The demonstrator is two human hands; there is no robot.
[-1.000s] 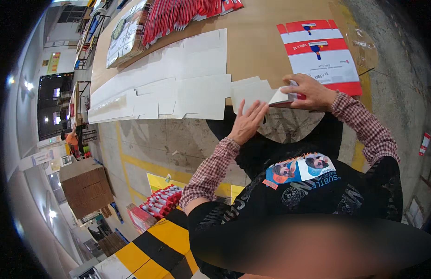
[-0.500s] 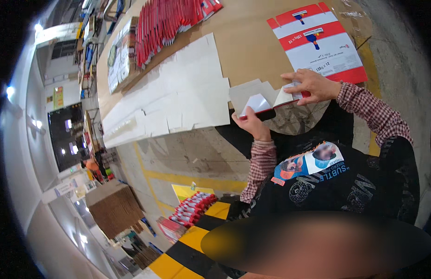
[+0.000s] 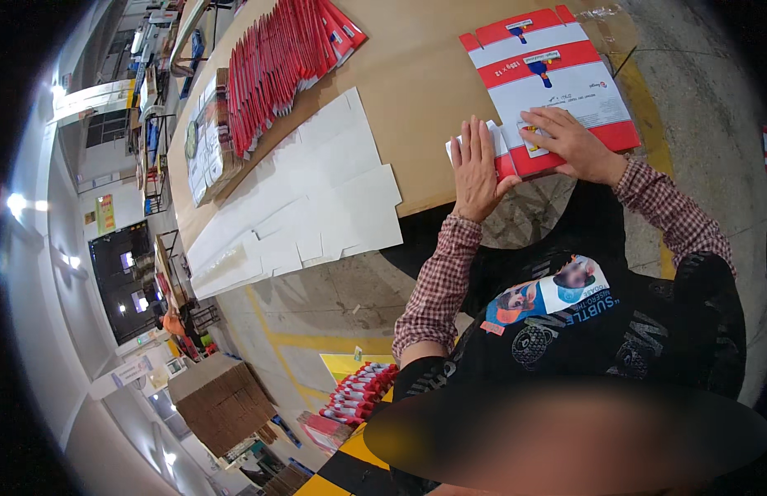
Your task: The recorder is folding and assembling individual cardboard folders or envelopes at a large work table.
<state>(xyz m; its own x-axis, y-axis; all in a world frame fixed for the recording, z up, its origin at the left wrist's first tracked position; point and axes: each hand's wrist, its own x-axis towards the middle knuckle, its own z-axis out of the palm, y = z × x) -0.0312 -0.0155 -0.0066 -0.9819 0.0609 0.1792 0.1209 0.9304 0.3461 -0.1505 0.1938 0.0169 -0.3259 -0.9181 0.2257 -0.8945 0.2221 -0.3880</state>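
Note:
At the table's near edge, a red-and-white folded carton lies under both my hands, most of it covered. My left hand rests flat on its left part, fingers stretched out and close together. Over its right part, my right hand lies with fingers extended, palm down, by a yellow-and-blue printed patch. Just beyond the hands is a flat red-and-white printed carton with a blue picture on it. How the two cartons overlap is hidden by my right hand.
White unprinted cardboard sheets overlap along the table's near left edge. Behind them stands a row of red folded cartons, beside a bundle of flat cardboard. On the floor sit red-and-white packs and a brown cardboard stack.
Both hands have opened from gripping the folded carton's pale flaps and now lie flat on it. Its printed outside faces up. The left hand has moved up and slightly right.

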